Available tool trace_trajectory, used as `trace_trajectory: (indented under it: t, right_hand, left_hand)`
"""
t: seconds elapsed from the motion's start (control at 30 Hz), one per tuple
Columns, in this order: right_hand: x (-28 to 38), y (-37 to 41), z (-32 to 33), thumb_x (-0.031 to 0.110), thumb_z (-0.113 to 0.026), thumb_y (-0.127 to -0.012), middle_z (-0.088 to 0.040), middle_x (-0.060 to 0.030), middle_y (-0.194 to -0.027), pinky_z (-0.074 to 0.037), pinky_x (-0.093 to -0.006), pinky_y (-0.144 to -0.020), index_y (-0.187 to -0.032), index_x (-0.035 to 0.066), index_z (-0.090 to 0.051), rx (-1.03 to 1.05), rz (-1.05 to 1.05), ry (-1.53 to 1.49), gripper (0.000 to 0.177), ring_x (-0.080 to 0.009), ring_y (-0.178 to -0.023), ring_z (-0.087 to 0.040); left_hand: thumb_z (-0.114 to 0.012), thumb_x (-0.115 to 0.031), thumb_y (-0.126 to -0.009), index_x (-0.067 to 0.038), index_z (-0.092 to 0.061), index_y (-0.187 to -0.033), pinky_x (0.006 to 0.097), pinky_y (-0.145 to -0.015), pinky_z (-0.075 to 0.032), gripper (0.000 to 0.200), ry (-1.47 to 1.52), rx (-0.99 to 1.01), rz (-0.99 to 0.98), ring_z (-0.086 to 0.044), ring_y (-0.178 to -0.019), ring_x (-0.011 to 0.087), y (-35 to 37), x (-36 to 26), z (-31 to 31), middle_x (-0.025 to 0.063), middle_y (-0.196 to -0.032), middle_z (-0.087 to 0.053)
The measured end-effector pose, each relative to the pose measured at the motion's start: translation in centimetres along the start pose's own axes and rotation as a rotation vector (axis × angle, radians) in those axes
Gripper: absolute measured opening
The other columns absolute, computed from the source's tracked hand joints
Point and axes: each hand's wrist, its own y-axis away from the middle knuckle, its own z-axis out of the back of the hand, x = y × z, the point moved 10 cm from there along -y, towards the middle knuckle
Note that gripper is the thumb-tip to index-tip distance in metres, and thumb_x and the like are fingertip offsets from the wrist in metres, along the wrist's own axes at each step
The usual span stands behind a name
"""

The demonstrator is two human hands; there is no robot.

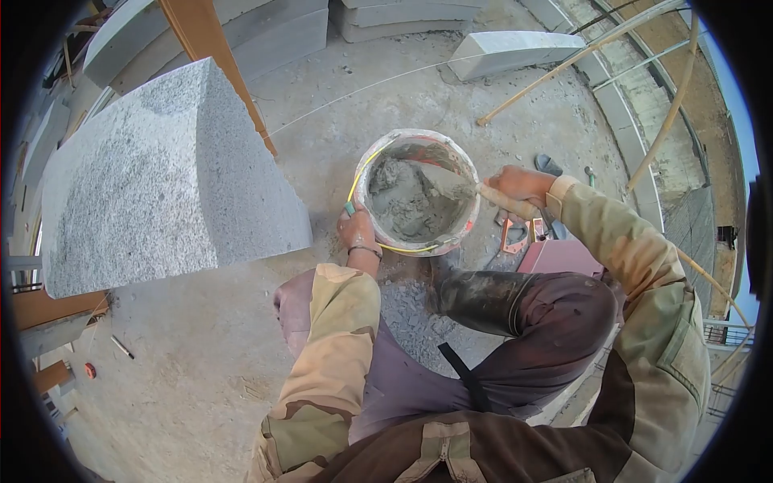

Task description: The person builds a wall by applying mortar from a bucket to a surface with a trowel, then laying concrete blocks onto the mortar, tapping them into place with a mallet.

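A round bucket (pixel 465 221) of wet grey mortar (pixel 407 205) stands on the floor between my legs. My left hand (pixel 357 229) is closed on the bucket's yellow handle (pixel 353 187) at the left rim, beside a small green piece. On the other side, my right hand (pixel 519 184) grips the pale handle of a trowel (pixel 451 183). Its mortar-smeared blade lies inside the bucket, against the mortar near the right wall.
A large light-grey block (pixel 137 177) rises at my left, near a brown beam (pixel 213 56). Another block (pixel 515 50) lies ahead. Hand tools, including an orange-framed one (pixel 514 233), lie right of the bucket. A red tape measure (pixel 90 370) rests at lower left.
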Motion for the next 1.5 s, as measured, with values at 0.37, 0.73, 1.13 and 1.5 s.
trace_trajectory:
  t: [0.37, 0.73, 1.13, 1.5]
  right_hand:
    - [6.4, -3.5, -8.9, 0.024, -0.051, -0.1, -0.069, -0.0229, -0.083, -0.055, -0.0488, -0.063, -0.097, -0.004, -0.062, -0.142, 0.396, 0.378, 0.031, -0.0374, -0.076, -0.072]
    - [-0.3, -2.1, -5.3, 0.026, -0.069, -0.088, -0.07, -0.0233, -0.081, -0.056, -0.0467, -0.066, -0.099, -0.005, -0.069, 0.07, -0.034, 0.122, 0.033, -0.0385, -0.074, -0.071]
    - [4.9, -0.1, -0.1, 0.011, -0.065, -0.077, -0.073, -0.0251, -0.094, -0.057, -0.0499, -0.08, -0.089, -0.002, -0.075, -0.416, 0.268, 0.865, 0.02, -0.0428, -0.094, -0.071]
    - [7.0, 1.4, -13.0, 0.01, -0.067, -0.078, -0.073, -0.0203, -0.085, -0.059, -0.0479, -0.074, -0.092, 0.002, -0.076, -0.489, 0.682, 1.119, 0.018, -0.0361, -0.091, -0.073]
  left_hand:
    - [-0.056, -0.023, -0.102, 0.003, -0.065, -0.124, 0.0423, -0.078, -0.058, 0.035, 0.1, -0.022, -0.059, -0.069, -0.098, 0.0305, -0.3, 0.1, -0.2, 0.0175, -0.114, -0.069]
    - [-0.06, -0.024, -0.096, 0.004, -0.066, -0.119, 0.0425, -0.076, -0.058, 0.037, 0.16, -0.045, 0.041, -0.071, -0.093, 0.0331, 1.9, -1.0, -0.1, 0.0208, -0.112, -0.07]
    - [-0.057, -0.021, -0.098, 0.006, -0.064, -0.121, 0.0415, -0.082, -0.058, 0.036, 0.143, -0.004, -0.052, -0.071, -0.096, 0.0333, 0.7, -0.5, -0.5, 0.021, -0.113, -0.069]
    - [-0.057, -0.021, -0.099, 0.004, -0.064, -0.123, 0.0413, -0.083, -0.057, 0.035, 0.166, -0.02, -0.01, -0.069, -0.098, 0.0307, -0.3, 0.6, -0.6, 0.0177, -0.114, -0.069]
